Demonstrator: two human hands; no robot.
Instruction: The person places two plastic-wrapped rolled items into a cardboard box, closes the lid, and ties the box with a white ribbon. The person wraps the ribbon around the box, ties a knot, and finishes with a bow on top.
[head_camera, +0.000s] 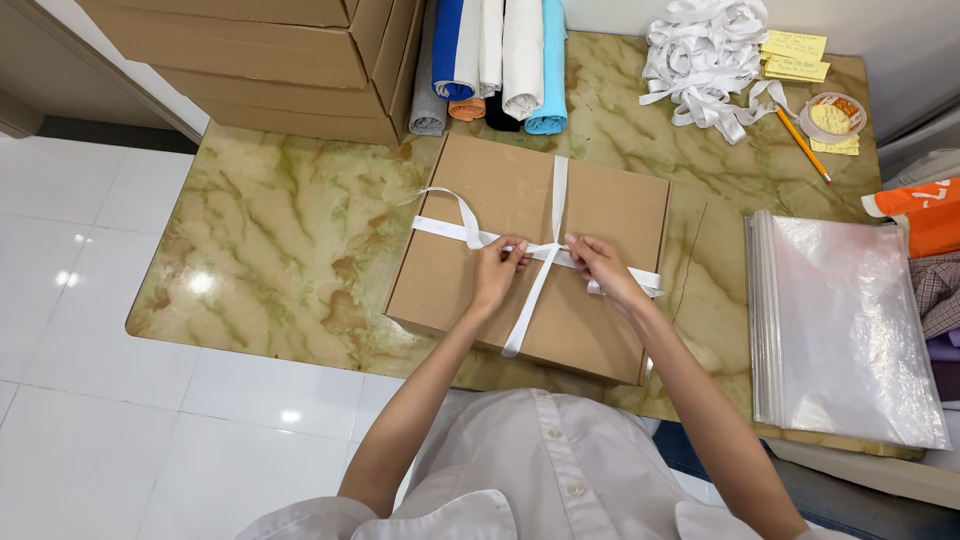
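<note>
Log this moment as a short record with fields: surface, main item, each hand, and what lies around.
surface: green-veined marble table
main item: flat brown cardboard box, white ribbon crossed over its lid
left hand: pinching the ribbon at the crossing
right hand: pinching the ribbon beside it
back left: stacked cardboard boxes
back centre: rolled fabrics
back right: heap of white ribbon, yellow notes, pencil
right: stack of clear plastic bags

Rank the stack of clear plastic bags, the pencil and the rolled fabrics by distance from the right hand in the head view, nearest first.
From the right hand:
1. Stack of clear plastic bags, on the table to its right.
2. Pencil, up and right, near the far edge.
3. Rolled fabrics, at the table's far edge, up and left.
The last two are close.
</note>
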